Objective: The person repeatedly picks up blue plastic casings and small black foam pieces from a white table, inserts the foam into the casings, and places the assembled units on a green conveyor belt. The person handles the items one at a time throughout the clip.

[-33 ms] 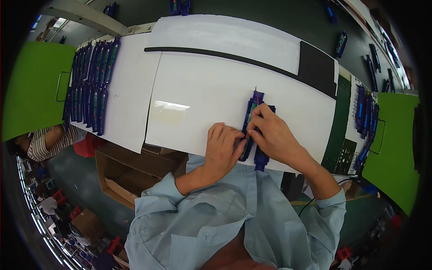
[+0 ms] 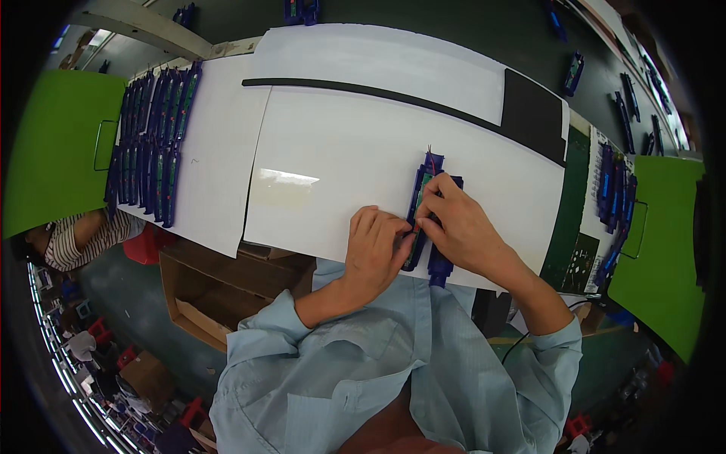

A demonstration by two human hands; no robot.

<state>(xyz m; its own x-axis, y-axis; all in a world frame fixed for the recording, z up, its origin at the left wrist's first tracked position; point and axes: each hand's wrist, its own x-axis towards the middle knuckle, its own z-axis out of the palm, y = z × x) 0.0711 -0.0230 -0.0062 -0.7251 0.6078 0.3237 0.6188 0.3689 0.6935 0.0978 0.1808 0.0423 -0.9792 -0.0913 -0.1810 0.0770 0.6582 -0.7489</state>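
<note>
A long, narrow blue plastic housing (image 2: 411, 261) with a green circuit board inside lies lengthwise on the white work surface before me. Thin wires (image 2: 430, 151) stick out past its far end. My left hand (image 2: 374, 246) is closed at the housing's near left side, thumb and fingertips pressed on its edge. From the right, my right hand (image 2: 461, 223) reaches over the board with thumb and fingers pinched together; what lies between those fingertips is hidden. A second blue plastic part (image 2: 439, 268) sits right beside the housing, partly covered by my right hand.
Rows of blue housings with boards (image 2: 155, 144) lie at the left, and several more blue parts (image 2: 616, 185) at the right. A black strip (image 2: 363, 89) crosses the white sheet. Below the table's left side stands an open cardboard box (image 2: 204, 287). Another person (image 2: 87, 238) sits at far left.
</note>
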